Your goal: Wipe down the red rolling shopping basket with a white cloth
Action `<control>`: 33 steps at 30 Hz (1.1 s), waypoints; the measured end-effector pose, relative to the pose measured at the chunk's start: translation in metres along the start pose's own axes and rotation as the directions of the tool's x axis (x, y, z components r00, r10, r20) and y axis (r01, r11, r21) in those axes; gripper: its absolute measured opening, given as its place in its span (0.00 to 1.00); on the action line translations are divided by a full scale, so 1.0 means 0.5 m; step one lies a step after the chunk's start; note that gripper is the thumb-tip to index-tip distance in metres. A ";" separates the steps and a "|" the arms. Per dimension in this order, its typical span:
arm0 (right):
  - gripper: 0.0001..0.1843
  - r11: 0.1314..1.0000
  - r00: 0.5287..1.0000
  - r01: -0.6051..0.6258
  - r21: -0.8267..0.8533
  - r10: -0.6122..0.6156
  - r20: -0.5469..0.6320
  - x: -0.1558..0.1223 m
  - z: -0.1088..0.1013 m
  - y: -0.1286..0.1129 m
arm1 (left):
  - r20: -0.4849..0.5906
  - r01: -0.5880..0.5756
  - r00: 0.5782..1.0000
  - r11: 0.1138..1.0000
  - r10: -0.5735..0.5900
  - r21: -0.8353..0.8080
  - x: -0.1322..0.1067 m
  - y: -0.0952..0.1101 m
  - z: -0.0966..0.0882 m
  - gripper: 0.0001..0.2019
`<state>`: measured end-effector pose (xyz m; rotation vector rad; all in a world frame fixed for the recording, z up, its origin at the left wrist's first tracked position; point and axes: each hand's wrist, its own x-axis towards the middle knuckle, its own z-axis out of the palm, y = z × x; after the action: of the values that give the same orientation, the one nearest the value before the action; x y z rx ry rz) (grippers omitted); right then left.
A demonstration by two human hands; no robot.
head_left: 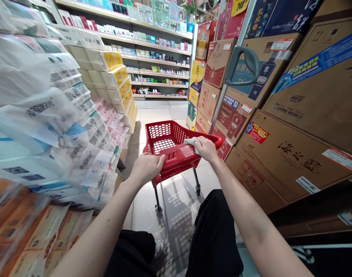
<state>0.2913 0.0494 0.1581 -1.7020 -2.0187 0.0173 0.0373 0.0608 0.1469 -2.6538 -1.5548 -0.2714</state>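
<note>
A red plastic shopping cart stands in front of me on wheeled legs, and I see only its own mesh inside the basket. My left hand is closed around the left end of its handle, thumb on top. At the handle's right part, my right hand grips a crumpled white cloth, which touches the red rim. Whether it is cloth or thick tissue is hard to tell. Between the hands, a pale label panel is set in the handle.
Plastic-wrapped tissue packs are piled high along the left. Stacked cardboard cartons line the right, close to the cart. A grey-blue handle on a metal pole stands before them. Stocked shelves cross the aisle's far end, beyond the tiled floor.
</note>
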 end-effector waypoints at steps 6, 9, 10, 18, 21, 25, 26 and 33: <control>0.21 0.997 0.984 0.082 -0.016 -0.083 -0.157 -0.008 0.055 -0.023 | -0.114 0.096 0.990 0.992 -0.086 0.087 0.000 0.016 0.017 0.32; 0.21 0.996 0.970 0.081 -0.044 -0.089 -0.227 -0.033 0.083 -0.055 | -0.159 0.122 0.981 0.989 -0.107 0.087 -0.002 0.021 0.020 0.32; 0.22 0.996 0.968 0.077 -0.052 -0.087 -0.237 -0.039 0.088 -0.064 | -0.171 0.124 0.979 0.988 -0.108 0.086 -0.002 0.022 0.020 0.32; 0.18 0.989 0.993 0.093 -0.113 -0.100 -0.056 0.029 0.051 -0.069 | -0.178 0.027 0.984 0.998 -0.018 0.050 -0.001 0.032 0.025 0.33; 0.18 0.990 0.997 0.083 -0.117 -0.081 0.018 0.056 0.048 -0.066 | -0.188 0.090 0.979 0.995 -0.081 0.038 -0.004 0.048 0.027 0.33; 0.18 0.989 0.991 0.111 -0.095 -0.117 -0.066 0.042 0.065 -0.073 | -0.222 0.205 0.956 0.978 -0.193 0.029 -0.010 0.066 0.026 0.32; 0.17 0.988 0.987 0.124 -0.087 -0.132 -0.093 0.031 0.070 -0.077 | -0.226 0.218 0.952 0.976 -0.207 0.025 -0.011 0.068 0.025 0.32; 0.16 0.977 0.960 0.206 -0.053 -0.213 -0.184 -0.031 0.083 -0.110 | -0.226 0.234 0.949 0.972 -0.222 0.028 -0.012 0.067 0.022 0.31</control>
<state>0.2263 0.0356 0.1337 -1.4409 -2.0533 -0.2418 0.0648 0.0406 0.1362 -2.3083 -1.7643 -0.5084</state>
